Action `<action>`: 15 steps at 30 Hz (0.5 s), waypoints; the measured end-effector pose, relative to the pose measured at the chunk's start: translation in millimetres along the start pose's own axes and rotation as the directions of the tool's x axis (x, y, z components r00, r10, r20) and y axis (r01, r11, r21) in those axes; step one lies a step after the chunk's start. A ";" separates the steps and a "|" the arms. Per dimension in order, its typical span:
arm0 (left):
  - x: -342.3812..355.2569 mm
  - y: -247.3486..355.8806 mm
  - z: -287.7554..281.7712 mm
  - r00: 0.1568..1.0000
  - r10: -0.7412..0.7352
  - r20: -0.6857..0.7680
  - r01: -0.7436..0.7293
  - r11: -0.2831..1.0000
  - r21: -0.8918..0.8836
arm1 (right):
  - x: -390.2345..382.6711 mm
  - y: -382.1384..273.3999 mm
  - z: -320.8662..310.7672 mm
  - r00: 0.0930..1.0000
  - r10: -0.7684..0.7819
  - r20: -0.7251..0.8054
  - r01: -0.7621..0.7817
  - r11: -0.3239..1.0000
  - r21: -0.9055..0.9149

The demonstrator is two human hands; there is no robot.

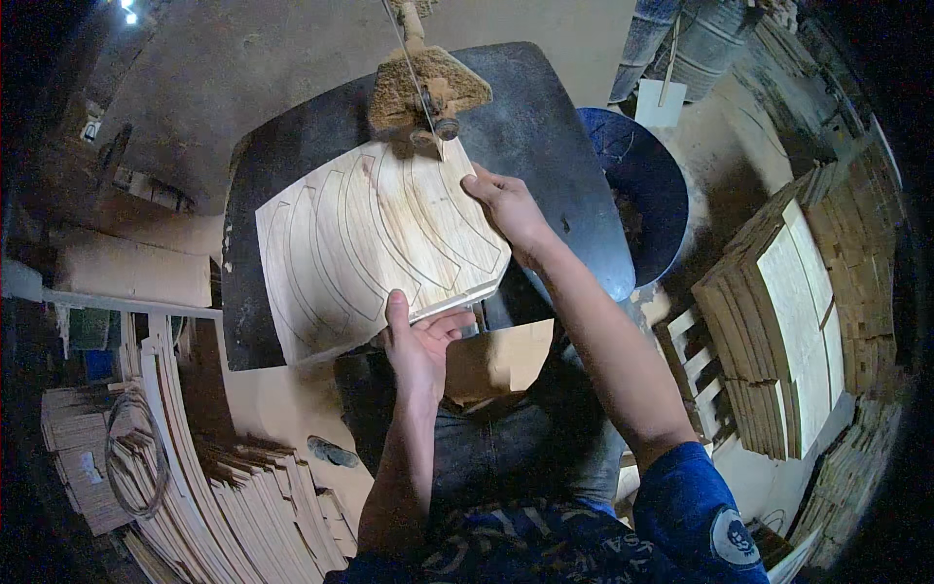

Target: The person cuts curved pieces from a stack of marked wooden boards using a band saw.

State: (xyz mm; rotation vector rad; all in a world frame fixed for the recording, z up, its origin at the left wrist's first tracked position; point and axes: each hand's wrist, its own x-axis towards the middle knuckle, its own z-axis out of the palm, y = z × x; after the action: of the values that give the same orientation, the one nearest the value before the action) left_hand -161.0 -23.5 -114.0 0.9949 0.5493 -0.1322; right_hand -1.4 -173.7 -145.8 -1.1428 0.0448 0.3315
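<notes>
A pale wooden board (341, 243) marked with several curved outlines lies on the dark saw table (564, 214), its far edge at the thin vertical blade beneath a sawdust-coated guide block (418, 78) with round bearings. My left hand (418, 336) holds the board's near edge, thumb on top and fingers underneath, some of them showing past the edge. My right hand (506, 209) is closed on the right edge, thumb on top, close to the blade. The fingertips under the board are partly hidden.
A blue tub (657, 195) stands beyond the table's right side, with metal drums (700, 58) behind it. Stacked boards (798, 331) fill the right, near a slatted pallet (686, 370). Long strips (224, 496) and a coiled cable (136, 453) lie at left.
</notes>
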 end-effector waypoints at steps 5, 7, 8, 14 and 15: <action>3.8 1.1 -0.8 0.999 0.034 0.001 -0.034 0.999 0.041 | -2.8 -5.3 5.7 0.999 -0.036 -0.026 0.036 0.999 -0.009; 4.8 2.1 -1.2 0.999 0.031 0.005 -0.032 0.999 0.044 | -5.4 -8.5 7.8 0.998 -0.054 -0.039 0.053 0.998 -0.016; 5.4 2.6 -1.3 0.999 0.045 0.012 -0.046 0.998 0.046 | -6.8 -10.1 8.1 0.997 -0.048 -0.053 0.047 0.999 -0.019; 11.7 7.9 -3.4 0.999 0.035 -0.001 -0.035 0.998 0.057 | -2.5 -10.7 11.5 0.999 -0.030 -0.037 0.028 0.999 -0.041; 12.6 8.7 -3.8 0.999 0.030 0.012 -0.031 0.998 0.057 | -0.7 -10.0 11.6 0.999 -0.012 -0.030 0.012 1.000 -0.009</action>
State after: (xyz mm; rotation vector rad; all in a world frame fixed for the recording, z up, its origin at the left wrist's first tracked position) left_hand -148.5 -13.9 -115.2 1.0575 0.5224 -0.1268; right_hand -0.8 -167.1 -131.9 -1.1569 0.0629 0.3043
